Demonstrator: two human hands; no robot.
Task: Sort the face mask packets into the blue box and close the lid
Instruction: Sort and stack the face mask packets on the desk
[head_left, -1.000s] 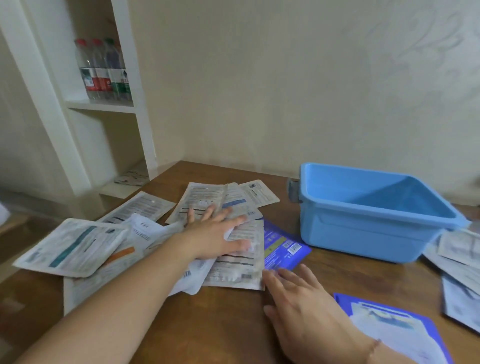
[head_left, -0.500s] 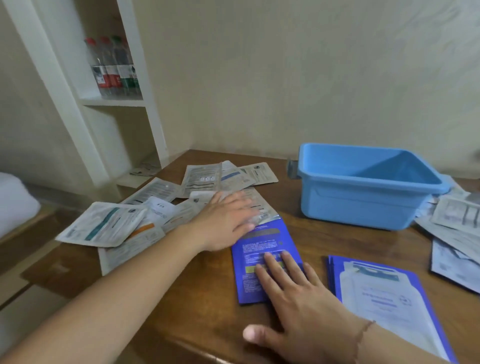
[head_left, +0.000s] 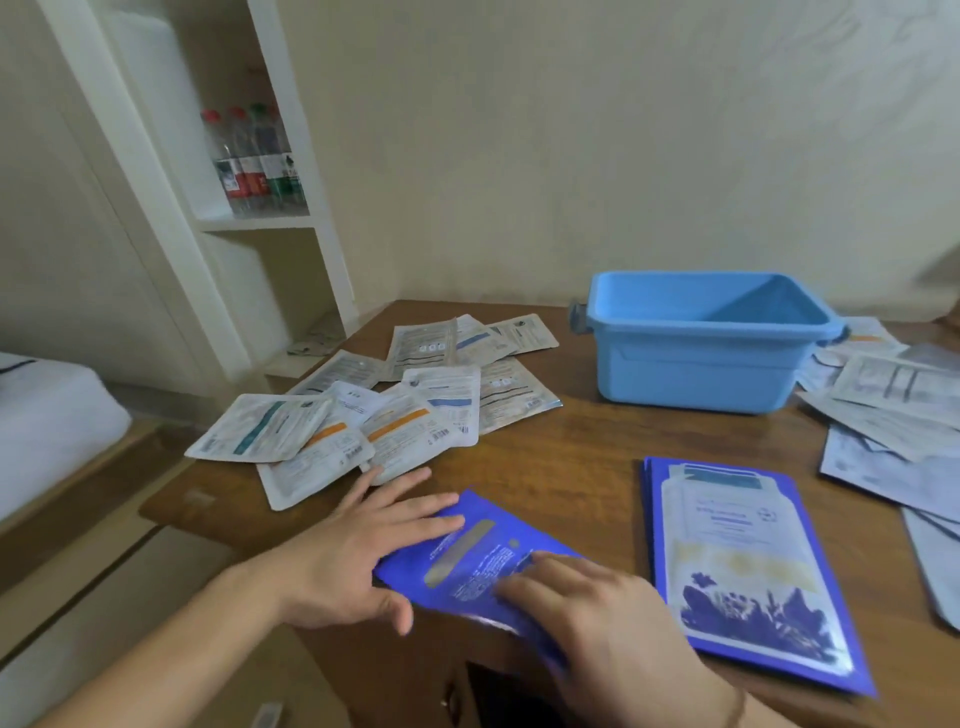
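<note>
Both hands lie flat, fingers straight, left hand (head_left: 358, 551) and right hand (head_left: 597, 613), on a glossy blue flat packet (head_left: 467, 556); its long axis runs diagonally on the wooden worktop (head_left: 571, 457).

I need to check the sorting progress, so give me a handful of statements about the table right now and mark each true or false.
1. The blue box has its lid on. False: it stands open, and no lid shows on it.
2. Both hands rest on one dark blue packet near the table's front edge. True: the left hand and the right hand lie on it with fingers stretched out.
3. The pile of white packets lies right of the box. False: that pile lies left of it; other pale packets lie to the right.
4. Another blue packet, picture side up, lies right of the hands. True.
5. Bottles stand on a shelf. True.
</note>
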